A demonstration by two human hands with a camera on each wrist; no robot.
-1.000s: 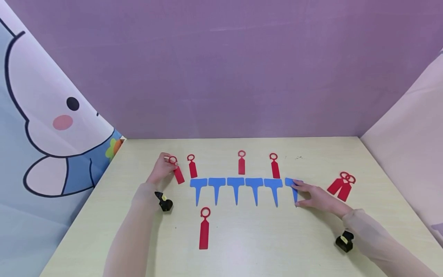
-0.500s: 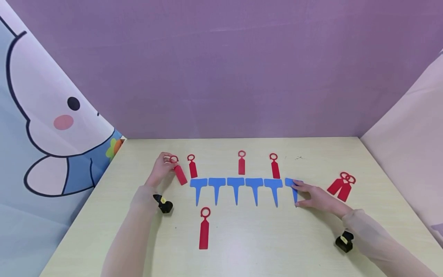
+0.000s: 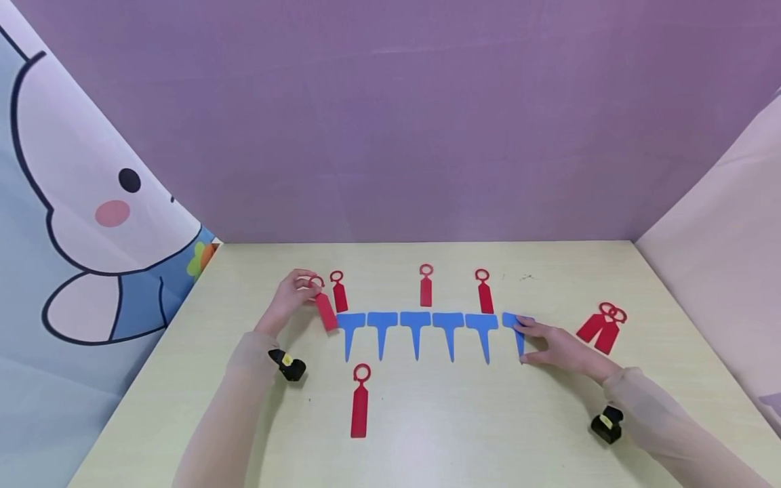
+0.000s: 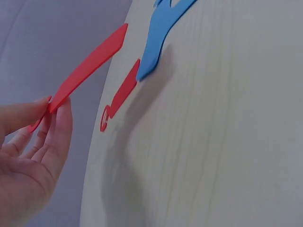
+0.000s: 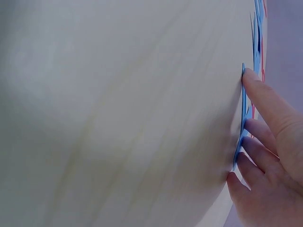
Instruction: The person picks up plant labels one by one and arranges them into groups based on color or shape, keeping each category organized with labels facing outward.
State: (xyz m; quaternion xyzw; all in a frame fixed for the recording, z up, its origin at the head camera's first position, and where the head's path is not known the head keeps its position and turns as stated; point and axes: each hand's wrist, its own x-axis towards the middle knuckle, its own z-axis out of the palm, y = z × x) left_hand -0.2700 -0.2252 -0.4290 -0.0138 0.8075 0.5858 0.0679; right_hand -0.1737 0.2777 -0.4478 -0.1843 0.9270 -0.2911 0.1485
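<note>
Two hands work a row of blue stakes (image 3: 416, 330): the left hand (image 3: 291, 298) pinches a red tag (image 3: 324, 306) above the row's left end; the right hand (image 3: 558, 349), fingers flat, steadies the end stake (image 3: 514, 325).

Lone red tag (image 3: 360, 404) on table (image 3: 427, 434)

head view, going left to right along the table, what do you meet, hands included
left hand pinching a red ring tag → upright red ring tag → row of five blue T-stakes → sixth blue T-stake under the fingers of the right hand → two overlapping red ring tags
</note>
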